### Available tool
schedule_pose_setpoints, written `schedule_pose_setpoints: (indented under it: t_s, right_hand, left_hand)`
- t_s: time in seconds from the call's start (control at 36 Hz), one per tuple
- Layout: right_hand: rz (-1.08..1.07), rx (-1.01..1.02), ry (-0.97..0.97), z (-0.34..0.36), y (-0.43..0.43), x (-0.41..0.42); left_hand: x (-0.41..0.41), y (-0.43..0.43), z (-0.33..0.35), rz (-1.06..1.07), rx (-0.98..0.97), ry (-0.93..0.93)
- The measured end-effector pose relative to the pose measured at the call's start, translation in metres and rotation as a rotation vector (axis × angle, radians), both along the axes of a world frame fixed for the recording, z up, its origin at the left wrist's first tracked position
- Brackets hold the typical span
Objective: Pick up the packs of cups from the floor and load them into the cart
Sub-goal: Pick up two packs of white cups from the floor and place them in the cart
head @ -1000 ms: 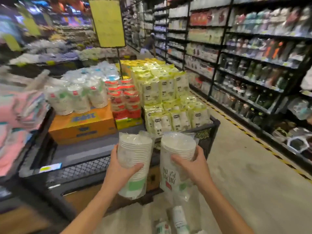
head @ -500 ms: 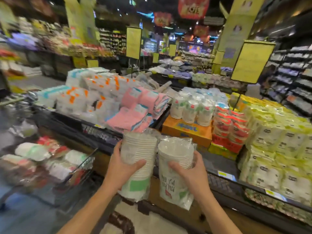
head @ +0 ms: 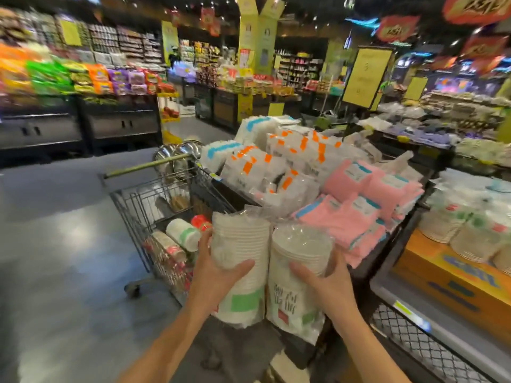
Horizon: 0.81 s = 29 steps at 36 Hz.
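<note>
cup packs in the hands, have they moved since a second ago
Yes, the cup packs went left past the orange box toward the cart.

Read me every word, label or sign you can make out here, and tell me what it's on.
Nothing here reads cleanly.
Right pack, in the right hand: large dark characters, too blurred to read.
Left pack, in the left hand: green label, no legible text.
Orange box: blue lettering, blurred.
Yellow sign: faint marks, unreadable.
Red banners: characters smeared.
</note>
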State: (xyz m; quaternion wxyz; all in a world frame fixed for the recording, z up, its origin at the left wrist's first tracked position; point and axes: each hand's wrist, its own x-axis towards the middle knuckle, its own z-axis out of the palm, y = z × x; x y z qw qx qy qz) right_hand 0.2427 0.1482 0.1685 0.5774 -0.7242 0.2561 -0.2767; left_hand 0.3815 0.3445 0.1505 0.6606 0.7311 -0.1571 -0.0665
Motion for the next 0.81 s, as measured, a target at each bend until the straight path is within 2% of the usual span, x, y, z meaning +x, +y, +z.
schedule_pose_setpoints:
  t_s: [0.25,0.56,0.81]
  right_hand:
    - [0.119,0.03,0.066,-0.023,-0.023,0.111]
    - [0.32,-0.003,0.143,-0.037,-0.111,0.259]
    - [0.495,-0.09,0.264,-0.075,-0.129,0.356]
  left_hand:
    - [0.074,-0.001,-0.029,0.136,-0.019,0.155]
    - [0.165,-0.036,-0.047,0.467,-0.004,0.206]
    - [0.213,-0.046,-0.074,0.589,0.003,0.296]
